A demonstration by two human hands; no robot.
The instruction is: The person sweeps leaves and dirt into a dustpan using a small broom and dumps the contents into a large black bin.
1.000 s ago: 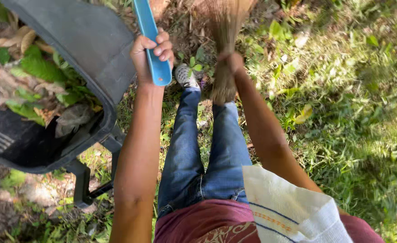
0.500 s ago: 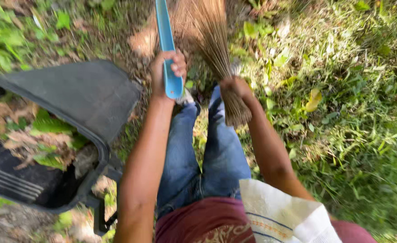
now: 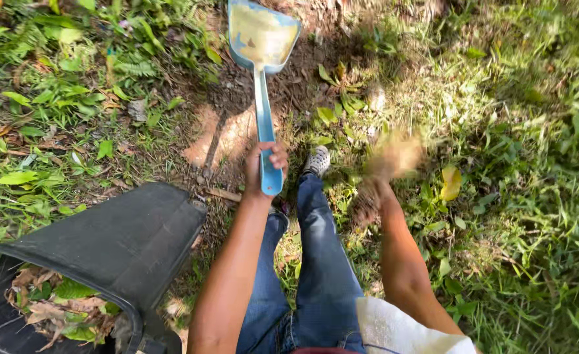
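Seen from the head camera, the blue dustpan is now showing in full, where half a second ago only its handle was in view; its scoop is lying out ahead of the person on bare brown soil, and its pale inner face is smeared with dirt. The left hand is gripping the near end of the dustpan's long, smooth plastic handle, fingers curled tight around it with the thumb wrapping over the top. To the right of that handle, the right hand is sweeping, blurred by motion, so I cannot tell how its fingers are set, though it is closing on the bundled base of a stick broom; the broom's stiff straw-coloured bristles, which were fanning up beside the dustpan handle half a second ago, are now streaking low over the grass to the right of it. Between the handle and the broom, a grey perforated clog is standing on the ground, with faded blue denim legs running back toward the camera. To the lower left of the dustpan, a black plastic bin with a matte, lightly grained flap is sitting nearer the frame's corner than before; inside it, dry brown leaves and a few green ones are lying loosely heaped against a ribbed wall. A white cloth is hanging at the person's right hip. Leafy weeds and uneven grass are surrounding the soil patch.
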